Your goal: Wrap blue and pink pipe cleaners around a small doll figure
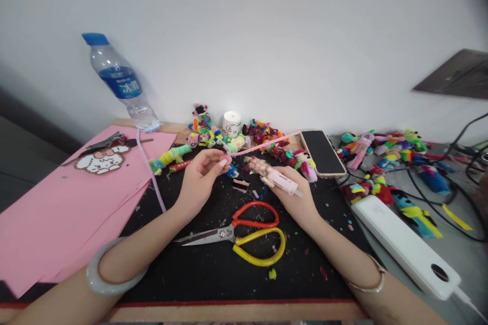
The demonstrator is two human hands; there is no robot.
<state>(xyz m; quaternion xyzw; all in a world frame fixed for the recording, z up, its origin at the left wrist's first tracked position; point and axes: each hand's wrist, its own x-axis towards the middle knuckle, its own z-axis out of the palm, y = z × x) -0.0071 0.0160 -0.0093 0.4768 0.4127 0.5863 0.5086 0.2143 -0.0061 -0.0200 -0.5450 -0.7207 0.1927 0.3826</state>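
Observation:
My left hand (204, 175) is closed in a pinch on the pink pipe cleaner (263, 145). Its near end is a small pink bunch at my fingertips, and the long tail stretches right toward the phone. My right hand (297, 198) wraps around a pale pink glue gun (276, 177), whose nozzle end is stained brown and points left toward my left hand. A clear stick pokes out of the gun's rear. Scissors (224, 233) with one red and one yellow handle lie spread on the black mat (213, 279), below both hands.
Pink sheets (76, 228) lie left, bearing a white dog-shaped piece (101, 161) and dark pliers-like tools (102, 143). Behind are a water bottle (124, 86), white cup (232, 123) and pipe-cleaner figures (206, 134). Right are a phone (323, 153), white power strip (406, 246), more figures (385, 150) and cables.

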